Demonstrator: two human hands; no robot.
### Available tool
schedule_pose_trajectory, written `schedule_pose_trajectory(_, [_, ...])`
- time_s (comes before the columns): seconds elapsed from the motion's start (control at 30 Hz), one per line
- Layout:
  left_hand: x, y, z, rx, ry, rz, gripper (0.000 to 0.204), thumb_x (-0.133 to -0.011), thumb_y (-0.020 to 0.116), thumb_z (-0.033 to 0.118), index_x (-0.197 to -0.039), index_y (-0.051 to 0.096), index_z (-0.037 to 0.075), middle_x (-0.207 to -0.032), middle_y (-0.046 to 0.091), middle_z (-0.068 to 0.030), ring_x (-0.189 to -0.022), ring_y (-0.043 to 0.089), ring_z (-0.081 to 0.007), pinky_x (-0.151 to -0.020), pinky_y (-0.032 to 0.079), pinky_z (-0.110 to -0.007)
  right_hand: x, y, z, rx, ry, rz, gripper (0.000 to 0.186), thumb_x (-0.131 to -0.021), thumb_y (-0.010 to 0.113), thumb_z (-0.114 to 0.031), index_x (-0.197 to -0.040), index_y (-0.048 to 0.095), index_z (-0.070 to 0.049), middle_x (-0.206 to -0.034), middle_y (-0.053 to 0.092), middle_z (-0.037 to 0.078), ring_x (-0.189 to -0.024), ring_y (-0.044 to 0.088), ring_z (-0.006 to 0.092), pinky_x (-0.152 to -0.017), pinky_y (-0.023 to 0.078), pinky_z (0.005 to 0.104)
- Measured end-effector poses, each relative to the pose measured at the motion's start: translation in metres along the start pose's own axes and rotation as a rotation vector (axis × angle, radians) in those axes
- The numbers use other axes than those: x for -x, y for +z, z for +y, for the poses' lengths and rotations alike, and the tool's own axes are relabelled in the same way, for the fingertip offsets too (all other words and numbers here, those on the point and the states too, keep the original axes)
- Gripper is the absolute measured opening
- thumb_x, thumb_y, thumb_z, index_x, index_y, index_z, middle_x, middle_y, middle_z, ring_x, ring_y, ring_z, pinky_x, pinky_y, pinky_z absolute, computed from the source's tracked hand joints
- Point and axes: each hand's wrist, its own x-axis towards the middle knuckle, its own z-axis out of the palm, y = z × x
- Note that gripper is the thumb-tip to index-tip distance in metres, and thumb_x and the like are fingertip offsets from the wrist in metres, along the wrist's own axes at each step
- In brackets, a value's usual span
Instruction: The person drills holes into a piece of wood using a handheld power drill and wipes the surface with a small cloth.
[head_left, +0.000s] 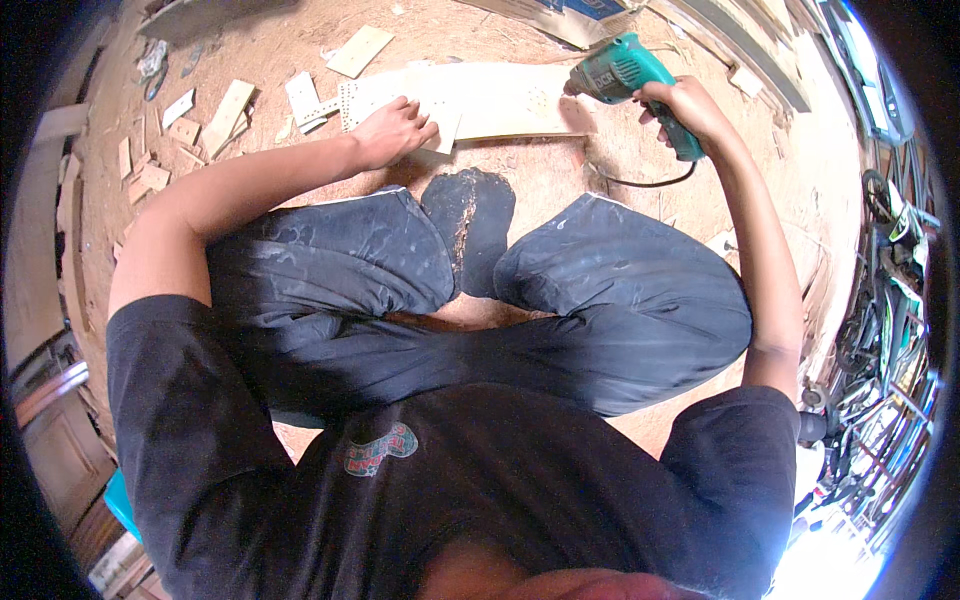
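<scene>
A green power drill [622, 72] is gripped in my right hand [683, 112], its chuck pointing left over the right end of a long pale board [520, 100]. The fingers wrap round its handle, and a black cord loops down from the base. My left hand [395, 134] rests at the near edge of white sheets of paper [385, 93] with a spiral-bound edge, which lie over the left part of the board. Its fingers are curled in; whatever they may hold is hidden.
Several wood offcuts [229, 116] lie scattered at the left, and a flat wooden piece [360, 51] lies beyond the paper. Long timber [735, 45] runs along the far right. A cluttered pile [890, 300] of parts lines the right side. My crossed legs [480, 350] are close to the board.
</scene>
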Motion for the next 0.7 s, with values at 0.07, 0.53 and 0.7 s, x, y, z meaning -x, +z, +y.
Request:
schedule_pose_trajectory(0.07, [-0.003,-0.006,0.001,0.021,-0.037,-0.142,0.048,-0.085,0.058,0.016,-0.131,0.053,0.004,-0.120,0.064,-0.0107,-0.113,0.060,-0.0256,-0.096,0.044,-0.039,-0.002,0.002,0.004,-0.012,-0.008,0.004,0.034,-0.081,0.066,-0.029,-0.094,0.069,0.002,-0.074,0.069,0.012,-0.049,0.058,0.0158,-0.046,0.048,0.0295])
schedule_pose_trajectory(0.53, [-0.003,-0.009,0.000,0.071,-0.075,-0.177,0.048,-0.087,0.055,0.015,-0.135,0.052,0.007,-0.122,0.065,-0.0095,-0.117,0.060,-0.0252,-0.095,0.047,-0.042,-0.005,0.015,0.011,-0.063,-0.092,-0.022,0.032,-0.082,0.067,-0.030,-0.089,0.066,0.002,-0.070,0.066,0.011,-0.045,0.056,0.0148,-0.043,0.046,0.0287])
schedule_pose_trajectory(0.7, [-0.006,-0.015,-0.001,0.070,-0.078,-0.226,0.048,-0.087,0.056,0.015,-0.134,0.052,0.008,-0.119,0.065,-0.0095,-0.116,0.060,-0.0256,-0.094,0.048,-0.042,-0.005,0.016,0.011,-0.072,-0.100,-0.017,0.033,-0.082,0.068,-0.030,-0.090,0.066,0.001,-0.070,0.065,0.010,-0.045,0.056,0.0146,-0.043,0.046,0.0287])
